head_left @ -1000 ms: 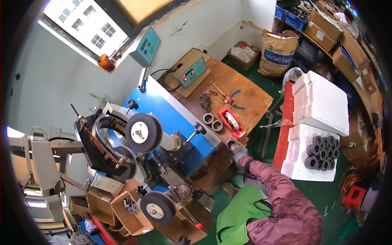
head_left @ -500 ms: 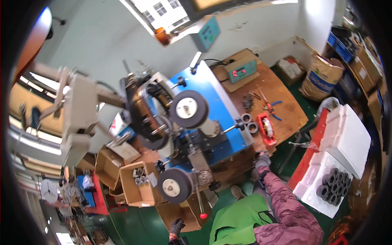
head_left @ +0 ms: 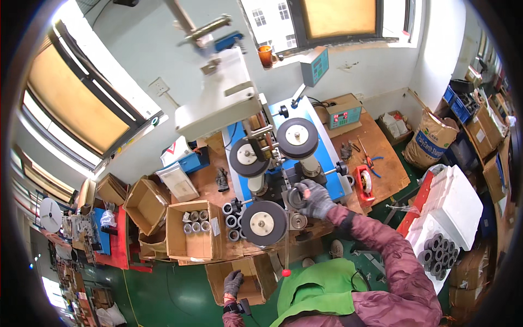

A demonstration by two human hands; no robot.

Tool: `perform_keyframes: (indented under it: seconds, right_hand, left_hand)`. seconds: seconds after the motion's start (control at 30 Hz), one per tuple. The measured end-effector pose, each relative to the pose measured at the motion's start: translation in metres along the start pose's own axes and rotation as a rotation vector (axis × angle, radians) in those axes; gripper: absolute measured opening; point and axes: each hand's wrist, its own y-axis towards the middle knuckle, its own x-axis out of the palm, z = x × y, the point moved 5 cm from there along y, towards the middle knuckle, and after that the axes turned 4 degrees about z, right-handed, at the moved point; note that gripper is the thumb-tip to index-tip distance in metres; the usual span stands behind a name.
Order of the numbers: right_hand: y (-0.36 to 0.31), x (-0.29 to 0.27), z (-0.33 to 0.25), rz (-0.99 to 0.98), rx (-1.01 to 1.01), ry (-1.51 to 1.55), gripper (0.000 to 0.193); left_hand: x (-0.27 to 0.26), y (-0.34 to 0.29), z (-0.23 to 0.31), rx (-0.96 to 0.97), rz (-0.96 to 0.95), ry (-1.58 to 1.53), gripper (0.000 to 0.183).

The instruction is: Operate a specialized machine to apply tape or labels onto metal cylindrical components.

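Note:
My right hand, in a grey knit glove, is closed around a dark grey ring. It holds the ring at the middle of a blue-based machine, among three black-rimmed wheels: one at the front, one at the back left, one at the back right. Below the table edge, my left hand, also gloved, hangs beside a cardboard box. Its fingers look loosely open, with nothing visible in them. A lever with a red knob points toward me from the machine.
Several rings stand left of the machine, beside a carton of silvery rings. Right are a red tape dispenser, pliers and a display box. Black rings lie on white foam. The machine's grey head rises high.
My right hand has moved from the table edge near the tape dispenser left to the machine's middle, now with a ring. My left hand stays low by the box. The view has turned.

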Motion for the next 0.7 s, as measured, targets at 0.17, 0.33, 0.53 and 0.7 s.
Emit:
perform_keyframes:
  seconds: [0.17, 0.33, 0.53, 0.7]
  right_hand:
    - [0.035, 0.024, -0.012, 0.001, -0.103, -0.255, 0.064]
    - [0.067, -0.015, -0.022, 0.346, -0.201, -0.445, 0.065]
    - [0.091, -0.021, -0.02, 0.293, -0.14, -0.354, 0.074]
    - [0.099, -0.022, -0.018, 0.205, -0.164, -0.447, 0.078]
  left_hand:
    - [-0.018, -0.008, 0.029, 0.027, 0.045, -0.116, 0.029]
    - [-0.014, -0.039, 0.138, 0.153, 0.025, -0.285, 0.029]
    - [0.047, -0.055, 0.282, 0.527, -0.112, -0.179, 0.031]
    - [0.116, -0.047, 0.334, 0.35, -0.409, -0.675, 0.035]
